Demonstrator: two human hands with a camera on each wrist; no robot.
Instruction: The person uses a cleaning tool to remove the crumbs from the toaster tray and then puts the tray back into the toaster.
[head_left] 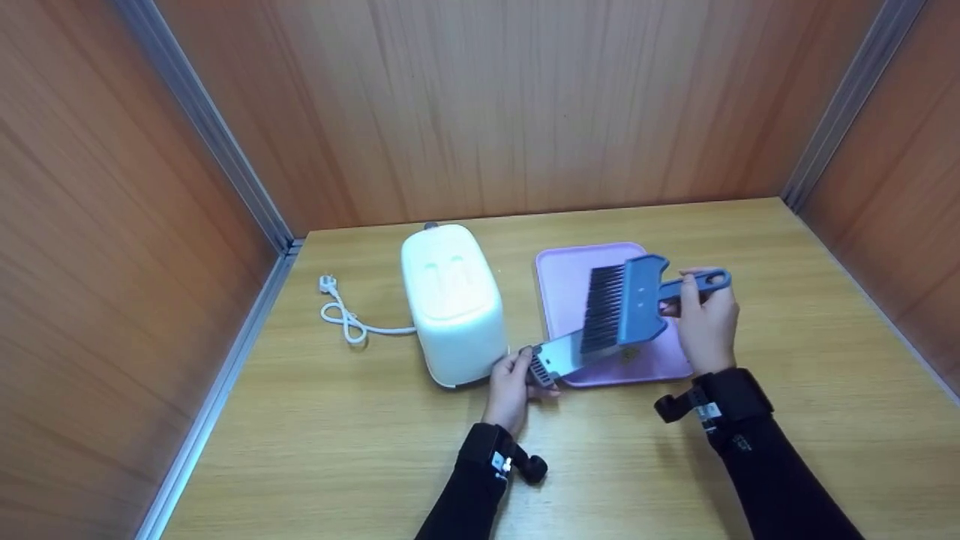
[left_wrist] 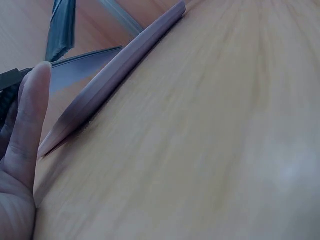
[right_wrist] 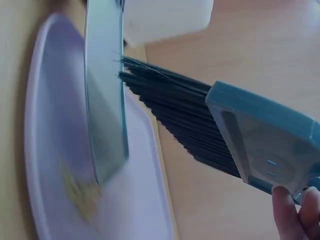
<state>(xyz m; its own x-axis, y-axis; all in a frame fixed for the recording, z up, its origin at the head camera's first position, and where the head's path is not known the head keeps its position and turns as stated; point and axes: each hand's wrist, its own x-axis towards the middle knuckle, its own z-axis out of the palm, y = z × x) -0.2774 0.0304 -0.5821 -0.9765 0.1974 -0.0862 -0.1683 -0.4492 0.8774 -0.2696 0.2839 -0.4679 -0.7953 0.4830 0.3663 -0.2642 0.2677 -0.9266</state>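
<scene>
Left grip (head_left: 511,386) pinches flat scraper (head_left: 561,355); right grip (head_left: 706,321) clasps blue brush (head_left: 642,304) by handle (head_left: 670,289), above purple tray (head_left: 564,289).

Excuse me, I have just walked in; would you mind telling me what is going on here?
A person's left hand grips the grey end of a flat metal tray, whose far end is over a purple tray. The right hand holds a blue brush by its handle, bristles close to the metal; whether they touch is hard to tell. Yellowish crumbs lie on the purple tray. To its left stands what looks like a white toaster, its plug lying loose.
</scene>
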